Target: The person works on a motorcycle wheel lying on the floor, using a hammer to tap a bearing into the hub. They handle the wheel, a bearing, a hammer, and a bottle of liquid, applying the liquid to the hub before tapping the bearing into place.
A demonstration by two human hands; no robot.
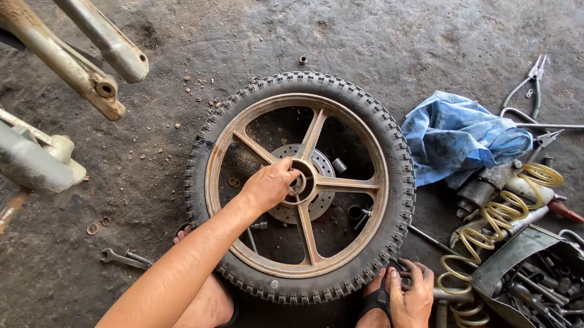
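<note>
Wheel: knobby black tyre on a dusty tan five-spoke cast rim (302, 186), lying flat on the grey concrete floor (390, 31) between my knees, perforated brake disc (320, 167) under the spokes.
Left hand: my left hand (270, 183) rests on the hub (299, 182), fingers curled in around the centre; whether they pinch any part I cannot tell.
Right hand: my right hand (412, 291) sits beside the tyre's near edge, by my foot (372, 314), fingers closed on a small dark metal piece I cannot identify.
Nearby: crumpled blue rag (455, 133), coiled yellow air hose (493, 226), open tray of sockets (551, 289), small spanner (124, 258).
Risk: loose washers and nuts scattered about could roll off unnoticed; grit might get into the hub, I judge.
</note>
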